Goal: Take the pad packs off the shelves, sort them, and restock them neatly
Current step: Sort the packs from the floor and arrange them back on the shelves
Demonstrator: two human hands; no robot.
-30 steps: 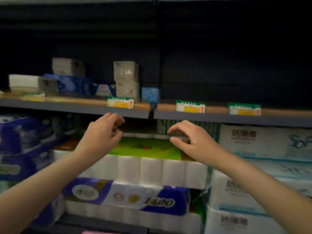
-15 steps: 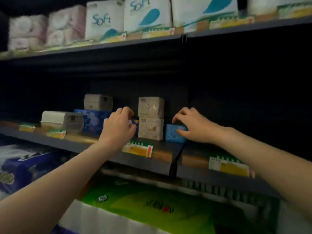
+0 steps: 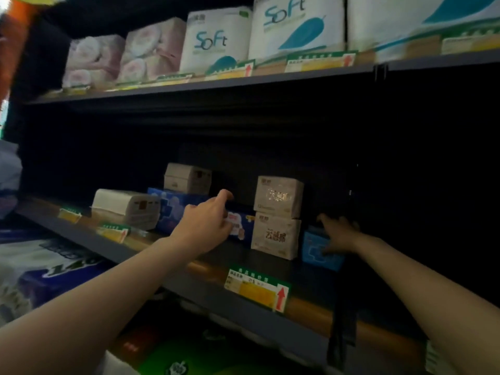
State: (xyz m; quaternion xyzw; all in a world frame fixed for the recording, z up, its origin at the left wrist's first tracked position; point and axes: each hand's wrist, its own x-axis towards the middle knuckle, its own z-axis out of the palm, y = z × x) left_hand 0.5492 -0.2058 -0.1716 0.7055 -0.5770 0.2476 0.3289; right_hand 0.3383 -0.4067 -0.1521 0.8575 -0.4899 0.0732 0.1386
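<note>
A: Going left to right along the dark grey middle shelf (image 3: 135,257): a white soft-wrapped pack (image 3: 125,208) is lying flat at the left, a long blue printed pack (image 3: 178,209) is sitting just right of it, and a small pale boxy pack (image 3: 187,177) is resting on top of the blue one.

B: And your hands?

A: Your left hand (image 3: 207,226) is reaching in front of a blue pack with a pink label (image 3: 242,226), forefinger pointing out and the other fingers loosely bent; it is gripping nothing that I can see. Right of it two cream packs with gold lettering (image 3: 277,216) are standing stacked. Your right hand (image 3: 338,234) is lying with spread fingers on top of the small light-blue pack (image 3: 320,251), in shadow.

B: What could be going wrong?

A: You are working close beside that cream stack; a brush from either wrist could be toppling it off the near edge. The dimness could also be making you mis-sort similar packs.

B: The surroundings?

A: Yellow price tags (image 3: 257,289) are lining the shelf edge; white "Soft" tissue bales (image 3: 216,40) are sitting on the shelf above.
</note>
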